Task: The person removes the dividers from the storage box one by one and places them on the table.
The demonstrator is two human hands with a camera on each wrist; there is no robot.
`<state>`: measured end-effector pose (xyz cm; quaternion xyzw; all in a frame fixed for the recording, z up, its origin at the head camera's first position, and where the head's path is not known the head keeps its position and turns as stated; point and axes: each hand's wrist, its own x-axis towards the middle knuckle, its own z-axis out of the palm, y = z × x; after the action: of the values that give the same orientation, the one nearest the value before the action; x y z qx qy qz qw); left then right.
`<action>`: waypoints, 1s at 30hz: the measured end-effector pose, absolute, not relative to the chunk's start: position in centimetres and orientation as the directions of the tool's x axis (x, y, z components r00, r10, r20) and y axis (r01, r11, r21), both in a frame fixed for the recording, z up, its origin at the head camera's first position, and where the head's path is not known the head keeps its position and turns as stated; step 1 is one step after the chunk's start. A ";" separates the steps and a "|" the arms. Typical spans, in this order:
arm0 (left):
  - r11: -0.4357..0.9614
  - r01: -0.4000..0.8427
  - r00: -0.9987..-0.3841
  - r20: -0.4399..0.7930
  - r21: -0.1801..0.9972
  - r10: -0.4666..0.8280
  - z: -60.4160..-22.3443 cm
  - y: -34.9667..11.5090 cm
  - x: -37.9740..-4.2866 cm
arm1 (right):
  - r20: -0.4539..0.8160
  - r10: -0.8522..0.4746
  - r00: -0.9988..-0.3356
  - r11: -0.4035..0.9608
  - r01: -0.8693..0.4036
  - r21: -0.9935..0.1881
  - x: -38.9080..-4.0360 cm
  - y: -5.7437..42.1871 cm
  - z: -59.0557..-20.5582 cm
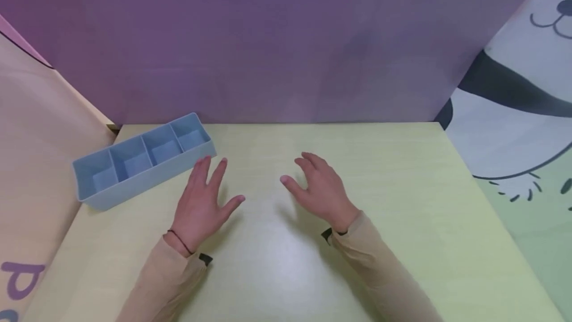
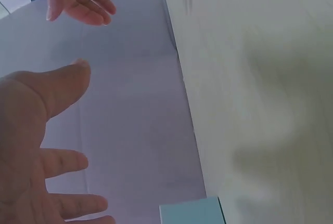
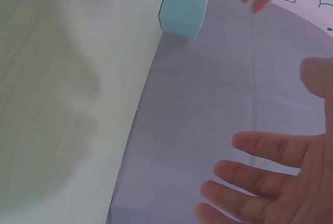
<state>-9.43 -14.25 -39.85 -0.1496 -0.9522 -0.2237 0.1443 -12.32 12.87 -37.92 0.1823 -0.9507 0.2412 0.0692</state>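
Observation:
My left hand (image 1: 199, 210) hovers above the table with fingers spread and nothing in its grasp. Just beyond its fingertips stands a blue box (image 1: 147, 178) split into several compartments in a row, with no contents visible in it. To the right, my right hand (image 1: 323, 193) is also held over the table, its fingers relaxed and apart, holding nothing. The left wrist view shows the left palm and thumb (image 2: 65, 86) plus a corner of the blue box (image 2: 191, 212). In the right wrist view the right fingers (image 3: 273, 148) extend loosely.
The pale wooden table (image 1: 277, 272) spreads beneath both hands. A purple cloth wall (image 1: 277, 43) rises along its far edge. Printed cloth with a panda drawing (image 1: 514, 88) hangs at the right, and a light printed cloth (image 1: 35, 128) at the left, near the box.

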 end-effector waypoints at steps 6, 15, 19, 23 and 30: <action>0.851 0.306 -0.932 0.316 0.426 0.177 -40.3 -15.1 -9.1 | 0.199 -0.327 -0.924 0.799 -0.383 -0.463 -12.5 11.6 -38.0; 0.842 0.190 -0.954 0.297 0.504 0.038 -40.4 -16.6 -8.1 | 0.130 -0.347 -0.929 0.792 -0.365 -0.489 -13.0 9.7 -38.2; 0.832 0.178 -0.953 0.303 0.526 0.012 -40.6 -17.4 -7.8 | 0.113 -0.351 -0.929 0.791 -0.359 -0.495 -13.0 9.2 -38.3; 0.827 0.179 -0.945 0.326 0.533 -0.006 -40.7 -18.1 -7.7 | 0.115 -0.356 -0.927 0.790 -0.365 -0.492 -13.1 9.0 -38.5; 0.827 0.146 -0.940 0.336 0.544 -0.055 -41.1 -19.2 -7.6 | 0.117 -0.355 -0.928 0.792 -0.365 -0.490 -13.5 8.6 -39.6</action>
<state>-7.59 -19.16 -41.06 -0.0242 -0.9403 -0.2935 0.1709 -13.46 8.60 -39.62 0.1900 -0.9464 0.2609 0.0095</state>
